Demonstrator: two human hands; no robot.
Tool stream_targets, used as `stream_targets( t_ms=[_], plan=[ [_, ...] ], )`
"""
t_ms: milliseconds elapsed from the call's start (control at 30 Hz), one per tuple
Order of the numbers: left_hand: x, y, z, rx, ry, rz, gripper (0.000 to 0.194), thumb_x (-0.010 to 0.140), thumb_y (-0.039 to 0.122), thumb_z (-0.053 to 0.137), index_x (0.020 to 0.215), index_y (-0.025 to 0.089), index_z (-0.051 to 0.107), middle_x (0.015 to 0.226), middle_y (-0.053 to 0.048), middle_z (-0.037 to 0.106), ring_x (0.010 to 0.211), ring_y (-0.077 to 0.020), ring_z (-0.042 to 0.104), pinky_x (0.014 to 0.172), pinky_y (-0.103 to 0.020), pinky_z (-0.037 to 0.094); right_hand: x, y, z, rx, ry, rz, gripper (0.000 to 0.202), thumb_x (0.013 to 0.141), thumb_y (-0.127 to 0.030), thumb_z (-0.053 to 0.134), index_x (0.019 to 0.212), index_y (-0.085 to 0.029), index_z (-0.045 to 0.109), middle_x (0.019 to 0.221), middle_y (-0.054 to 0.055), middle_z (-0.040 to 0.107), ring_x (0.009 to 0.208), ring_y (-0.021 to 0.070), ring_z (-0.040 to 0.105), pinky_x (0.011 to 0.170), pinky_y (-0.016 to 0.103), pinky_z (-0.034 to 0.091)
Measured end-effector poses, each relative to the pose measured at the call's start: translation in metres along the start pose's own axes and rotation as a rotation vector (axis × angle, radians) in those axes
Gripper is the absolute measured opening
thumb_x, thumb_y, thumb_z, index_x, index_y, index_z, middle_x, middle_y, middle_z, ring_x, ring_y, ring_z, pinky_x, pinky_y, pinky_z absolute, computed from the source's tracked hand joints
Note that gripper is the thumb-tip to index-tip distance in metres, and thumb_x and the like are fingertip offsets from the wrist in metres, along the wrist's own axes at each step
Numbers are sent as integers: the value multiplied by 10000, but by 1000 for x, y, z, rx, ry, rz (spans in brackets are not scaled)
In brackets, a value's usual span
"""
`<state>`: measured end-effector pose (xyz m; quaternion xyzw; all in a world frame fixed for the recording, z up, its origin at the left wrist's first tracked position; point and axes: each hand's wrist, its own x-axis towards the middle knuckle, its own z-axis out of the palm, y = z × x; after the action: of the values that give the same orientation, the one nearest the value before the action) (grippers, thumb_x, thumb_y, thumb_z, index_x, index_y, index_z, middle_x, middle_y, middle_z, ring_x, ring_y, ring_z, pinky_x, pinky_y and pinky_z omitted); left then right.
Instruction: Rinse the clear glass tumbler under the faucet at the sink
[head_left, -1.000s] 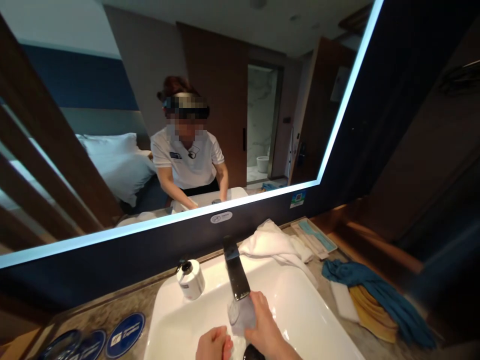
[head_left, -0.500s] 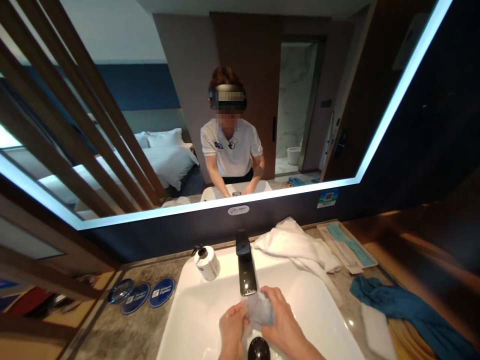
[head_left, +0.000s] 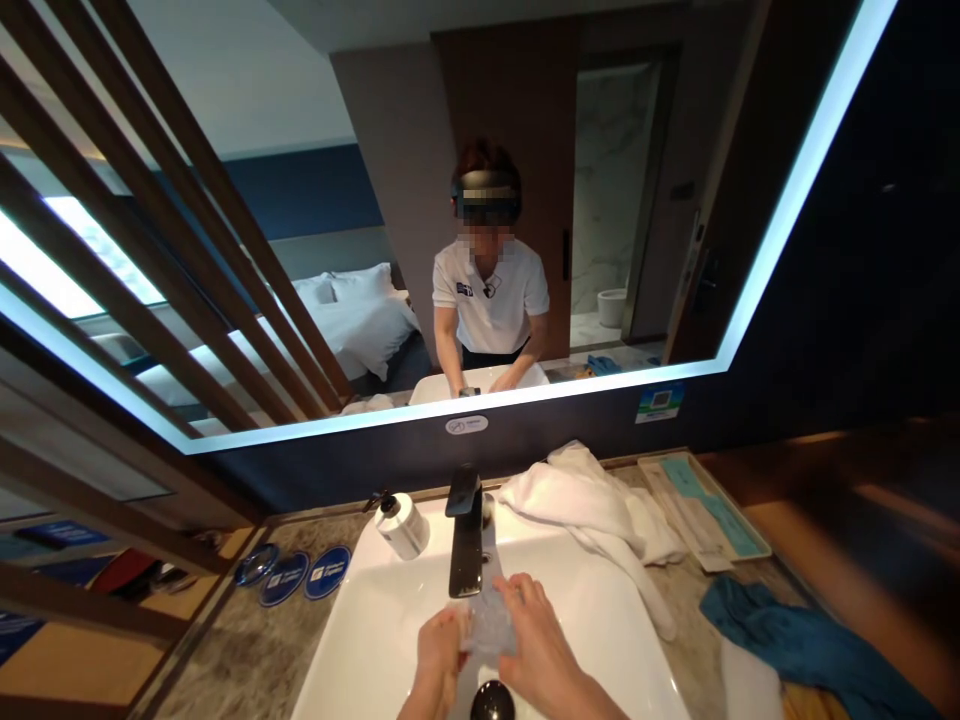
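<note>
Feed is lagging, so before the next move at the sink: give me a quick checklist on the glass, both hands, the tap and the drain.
1. Clear glass held under the black tap: ok.
2. Left hand gripping the glass's left side: ok.
3. Right hand gripping its right side: ok.
4. Water running from the tap: cannot tell, too blurred.
5. Black drain stopper shut or open: cannot tell.
6. White towel drapes over the sink rim, apart from the hands: ok.
</note>
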<state>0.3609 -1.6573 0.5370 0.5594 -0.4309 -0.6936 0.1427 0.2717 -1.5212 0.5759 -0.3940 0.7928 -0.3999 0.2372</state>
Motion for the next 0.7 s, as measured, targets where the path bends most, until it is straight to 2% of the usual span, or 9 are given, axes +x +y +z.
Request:
stream_targets(
  t_ms=[100, 167, 233, 300, 333, 400, 500, 600, 700],
  plan=[
    [-8, -11, 29, -92, -78, -88, 170, 630, 366, 647, 651, 197, 631, 610, -74, 633, 598, -239, 624, 577, -363, 516, -12, -18, -29, -525, 1, -299, 740, 787, -7, 480, 1478, -266, 423, 1415, 166, 551, 1245, 396, 518, 1032, 592, 437],
    [-15, -12, 42, -102, -165, -93, 265, 642, 415, 624, 735, 171, 667, 679, -121, 664, 691, -308, 673, 677, -440, 549, -20, -21, -49, -662, -18, -392, 725, 843, -12, 410, 1515, -283, 371, 1442, 163, 549, 1251, 389, 526, 1041, 587, 429],
    [-22, -4, 46, -47, -109, -32, 291, 572, 350, 676, 804, 175, 659, 681, -98, 656, 721, -325, 665, 738, -466, 532, -27, -14, -65, -683, -54, -307, 792, 808, -7, 443, 1537, -298, 338, 1428, 157, 555, 1237, 393, 531, 1046, 587, 420],
    [-29, 13, 40, 38, 58, 95, 320, 519, 270, 713, 820, 195, 634, 679, -49, 630, 745, -293, 622, 791, -439, 488, -32, 0, -75, -645, -99, -117, 830, 752, -11, 500, 1529, -270, 368, 1398, 172, 560, 1243, 404, 521, 1076, 607, 388],
    [-34, 25, 34, 74, 136, 163, 314, 538, 289, 726, 823, 198, 631, 701, -39, 625, 767, -275, 597, 810, -422, 464, -33, 9, -77, -617, -130, -34, 832, 724, -25, 541, 1515, -241, 398, 1381, 184, 563, 1250, 408, 516, 1098, 611, 367],
    [-44, 57, 25, 110, 228, 278, 329, 667, 487, 712, 808, 198, 641, 771, -41, 636, 818, -251, 561, 831, -394, 430, -34, 21, -72, -574, -178, 64, 809, 669, -49, 615, 1454, -200, 485, 1339, 193, 582, 1255, 401, 519, 1136, 596, 339],
    [-59, 108, 22, 134, 234, 370, 637, 745, 799, 556, 770, 173, 673, 799, -60, 651, 801, -231, 546, 796, -371, 413, -29, 22, -51, -599, -265, 64, 726, 673, -73, 661, 1378, -215, 563, 1357, 174, 579, 1304, 381, 501, 1165, 540, 337],
    [-67, 144, 32, 183, 177, 432, 730, 636, 869, 618, 730, 149, 690, 737, -51, 614, 734, -198, 492, 718, -338, 373, -18, 5, -27, -787, -336, 27, 735, 696, -95, 697, 1405, -178, 521, 1330, 190, 593, 1276, 374, 520, 1137, 507, 378],
    [-66, 155, 40, 204, 131, 465, 729, 540, 872, 683, 679, 156, 670, 655, -11, 540, 674, -169, 421, 651, -316, 301, -5, -10, -5, -962, -344, 6, 775, 618, -111, 776, 1354, -139, 536, 1194, 197, 646, 1134, 364, 580, 1054, 491, 434]
  ],
)
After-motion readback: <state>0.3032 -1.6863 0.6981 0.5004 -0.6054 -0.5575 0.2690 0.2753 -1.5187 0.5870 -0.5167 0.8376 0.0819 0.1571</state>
